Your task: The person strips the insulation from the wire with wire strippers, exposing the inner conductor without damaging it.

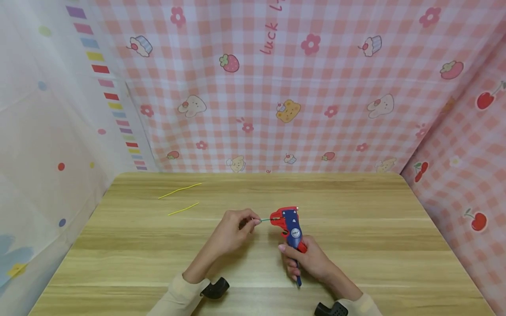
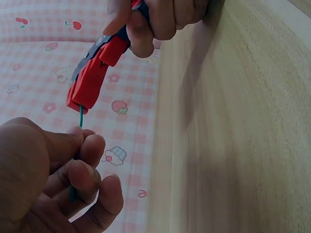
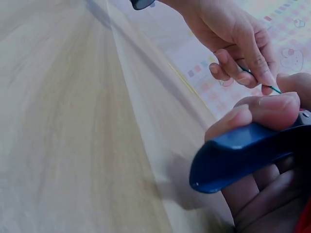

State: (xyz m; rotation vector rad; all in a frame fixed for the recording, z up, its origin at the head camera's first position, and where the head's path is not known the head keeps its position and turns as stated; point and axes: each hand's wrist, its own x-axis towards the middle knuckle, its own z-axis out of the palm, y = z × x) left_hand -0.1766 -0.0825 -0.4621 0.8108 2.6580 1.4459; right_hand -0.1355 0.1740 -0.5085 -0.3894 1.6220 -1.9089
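Observation:
Between thumb and fingertips my left hand (image 1: pixel 234 230) pinches a thin green wire (image 1: pixel 265 220). The wire's far end sits in the red jaws of a blue and red wire stripper (image 1: pixel 291 224). My right hand (image 1: pixel 310 260) grips the stripper by its handles, its head tilted up and pointing left. In the left wrist view the green wire (image 2: pixel 81 116) runs from the fingertips into the red nose of the tool, and its loose end shows below the fingers. One blue handle (image 3: pixel 233 150) fills the front of the right wrist view.
Two yellow wires, a longer one (image 1: pixel 179 190) and a shorter one (image 1: pixel 183 209), lie on the wooden table (image 1: pixel 375 219) at the back left. Pink checked cloth (image 1: pixel 253 87) hangs behind the table. Black wrist mounts (image 1: pixel 215 288) sit at both cuffs.

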